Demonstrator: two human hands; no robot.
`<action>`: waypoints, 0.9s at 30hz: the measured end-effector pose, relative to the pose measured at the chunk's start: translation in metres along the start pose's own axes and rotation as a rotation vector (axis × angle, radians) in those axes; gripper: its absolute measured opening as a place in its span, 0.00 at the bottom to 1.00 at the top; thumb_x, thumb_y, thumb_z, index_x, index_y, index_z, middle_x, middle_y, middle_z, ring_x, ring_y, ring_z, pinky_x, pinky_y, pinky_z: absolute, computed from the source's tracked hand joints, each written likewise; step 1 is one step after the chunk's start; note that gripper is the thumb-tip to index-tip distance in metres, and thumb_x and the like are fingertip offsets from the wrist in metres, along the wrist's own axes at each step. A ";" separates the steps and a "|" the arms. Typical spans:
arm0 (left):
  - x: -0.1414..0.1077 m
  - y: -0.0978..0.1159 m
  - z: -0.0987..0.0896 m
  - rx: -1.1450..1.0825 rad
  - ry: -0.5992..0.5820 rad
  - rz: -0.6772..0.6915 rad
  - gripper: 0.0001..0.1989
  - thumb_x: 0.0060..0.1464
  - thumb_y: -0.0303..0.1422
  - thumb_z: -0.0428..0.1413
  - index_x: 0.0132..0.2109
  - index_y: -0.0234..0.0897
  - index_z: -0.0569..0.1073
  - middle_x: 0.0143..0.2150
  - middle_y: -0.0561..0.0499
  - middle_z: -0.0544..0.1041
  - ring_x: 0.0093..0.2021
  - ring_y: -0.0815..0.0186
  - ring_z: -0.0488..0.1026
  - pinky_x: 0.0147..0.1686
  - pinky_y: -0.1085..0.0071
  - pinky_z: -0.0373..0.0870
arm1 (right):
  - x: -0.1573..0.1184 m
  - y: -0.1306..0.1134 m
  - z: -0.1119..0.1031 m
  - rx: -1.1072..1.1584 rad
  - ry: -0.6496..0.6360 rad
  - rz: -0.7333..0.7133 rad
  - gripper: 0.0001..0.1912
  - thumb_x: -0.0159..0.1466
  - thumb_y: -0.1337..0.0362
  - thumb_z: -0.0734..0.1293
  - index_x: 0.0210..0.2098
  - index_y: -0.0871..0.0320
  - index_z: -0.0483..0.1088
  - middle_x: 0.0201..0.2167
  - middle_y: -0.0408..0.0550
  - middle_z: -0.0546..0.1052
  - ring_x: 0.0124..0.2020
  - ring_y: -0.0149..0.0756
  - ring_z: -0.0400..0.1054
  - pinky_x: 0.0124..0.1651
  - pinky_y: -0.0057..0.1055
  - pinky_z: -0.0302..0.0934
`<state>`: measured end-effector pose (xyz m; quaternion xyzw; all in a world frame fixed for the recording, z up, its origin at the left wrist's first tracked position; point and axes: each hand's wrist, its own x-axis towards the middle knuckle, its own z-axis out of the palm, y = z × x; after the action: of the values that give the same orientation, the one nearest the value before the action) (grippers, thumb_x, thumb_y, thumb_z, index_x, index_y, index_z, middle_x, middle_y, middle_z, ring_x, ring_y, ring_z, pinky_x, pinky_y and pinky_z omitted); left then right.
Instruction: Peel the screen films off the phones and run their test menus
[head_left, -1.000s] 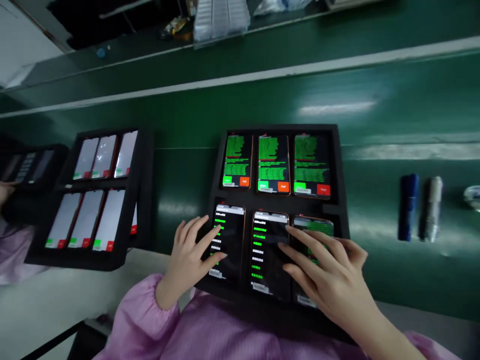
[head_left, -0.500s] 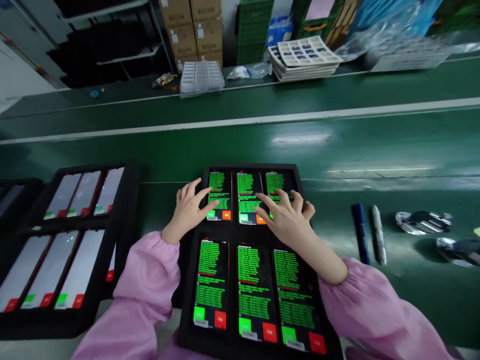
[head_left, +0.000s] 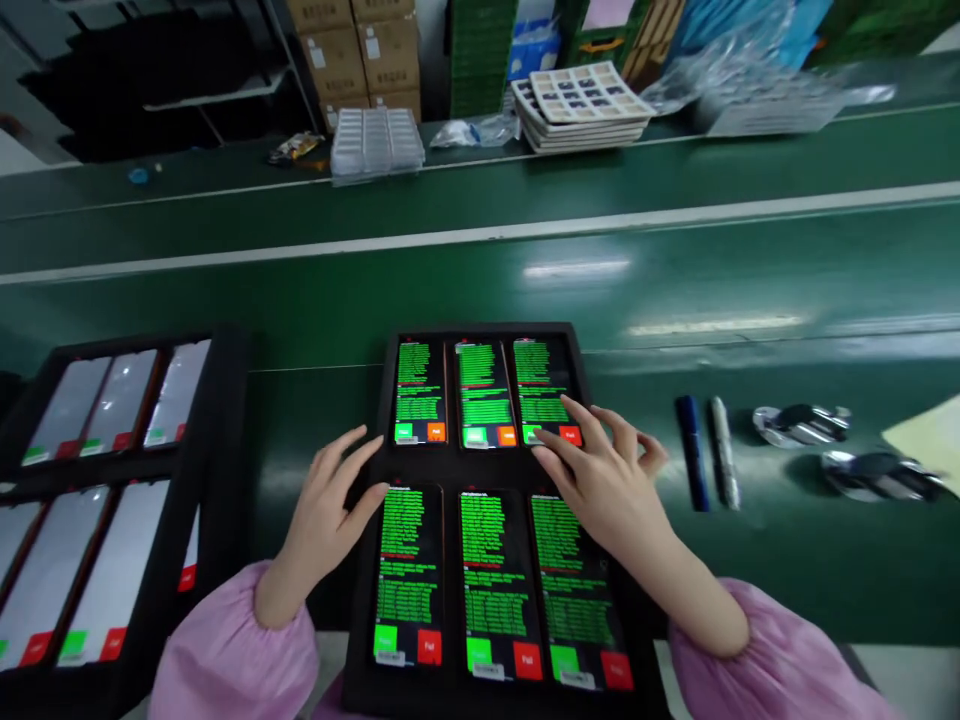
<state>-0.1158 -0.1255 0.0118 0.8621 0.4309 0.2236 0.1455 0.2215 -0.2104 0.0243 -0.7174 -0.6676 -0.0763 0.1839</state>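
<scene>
In front of me a black foam tray (head_left: pixel 420 464) holds several smartphones in two rows, their dark screens filled with green text above green and red buttons. My right hand (head_left: pixel 607 465), fingers apart and holding nothing, is over the back-right phone (head_left: pixel 541 380), its fingertips by that phone's lower part. At the tray's left edge is my left hand (head_left: pixel 334 500), fingers spread and empty. Its fingertips are close to the front-left phone (head_left: pixel 409 580) and the gap between the rows. Whether any fingertip touches a screen I cannot tell.
To the left stands another black tray (head_left: pixel 165 462) of phones with pale grey screens. A blue marker (head_left: pixel 692 450), a white pen (head_left: pixel 724 452) and two shiny metal-and-black objects (head_left: pixel 802 424) lie to the right. Clear plastic trays (head_left: pixel 377 140) and stacked printed trays (head_left: pixel 589 105) are at the back.
My left hand has drawn back from the back-left phone to the tray's left edge. The right hand has shifted from the back-middle phone to the back-right one. The view has moved slightly.
</scene>
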 end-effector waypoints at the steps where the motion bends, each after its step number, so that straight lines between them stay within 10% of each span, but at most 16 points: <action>1: -0.010 0.001 -0.001 -0.030 -0.005 -0.001 0.22 0.73 0.41 0.52 0.70 0.49 0.67 0.68 0.43 0.71 0.67 0.52 0.71 0.65 0.48 0.70 | -0.004 0.003 -0.003 -0.014 -0.007 0.019 0.21 0.78 0.52 0.59 0.48 0.48 0.83 0.64 0.54 0.75 0.63 0.57 0.65 0.57 0.55 0.52; 6: -0.081 0.009 -0.011 -0.078 -0.135 0.062 0.24 0.71 0.38 0.55 0.71 0.51 0.65 0.67 0.45 0.72 0.65 0.55 0.72 0.66 0.52 0.70 | -0.062 -0.011 -0.039 0.048 0.020 0.040 0.18 0.78 0.56 0.60 0.57 0.48 0.78 0.62 0.53 0.75 0.60 0.51 0.66 0.57 0.50 0.53; 12: -0.133 0.031 -0.016 0.092 -0.282 0.119 0.28 0.66 0.48 0.60 0.70 0.56 0.68 0.76 0.42 0.58 0.72 0.39 0.60 0.69 0.30 0.57 | -0.155 -0.063 -0.063 -0.020 -0.235 -0.048 0.24 0.76 0.44 0.57 0.64 0.41 0.73 0.65 0.56 0.71 0.63 0.60 0.61 0.56 0.56 0.52; 16: -0.137 0.043 -0.010 0.172 -0.187 0.032 0.34 0.64 0.59 0.56 0.69 0.50 0.70 0.77 0.37 0.55 0.72 0.33 0.57 0.69 0.25 0.48 | -0.166 -0.079 -0.048 -0.053 -0.243 -0.023 0.24 0.74 0.42 0.59 0.64 0.38 0.73 0.66 0.53 0.73 0.68 0.64 0.55 0.61 0.64 0.47; 21: -0.158 0.045 -0.017 0.062 -0.138 0.150 0.28 0.70 0.46 0.55 0.73 0.50 0.64 0.68 0.41 0.69 0.67 0.50 0.68 0.73 0.43 0.53 | -0.166 -0.095 -0.042 0.183 -0.189 -0.176 0.22 0.72 0.40 0.63 0.58 0.38 0.77 0.63 0.46 0.76 0.67 0.54 0.57 0.64 0.53 0.47; 27: -0.181 0.051 -0.018 0.209 -0.071 0.129 0.26 0.69 0.49 0.56 0.69 0.49 0.70 0.70 0.39 0.67 0.68 0.44 0.67 0.71 0.36 0.55 | -0.185 -0.085 -0.044 0.306 -0.070 -0.094 0.19 0.76 0.46 0.60 0.54 0.43 0.79 0.60 0.48 0.79 0.60 0.48 0.67 0.64 0.51 0.49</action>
<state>-0.1865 -0.3007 0.0021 0.9059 0.3899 0.1557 0.0555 0.1255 -0.3952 0.0129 -0.6511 -0.7104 0.0427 0.2638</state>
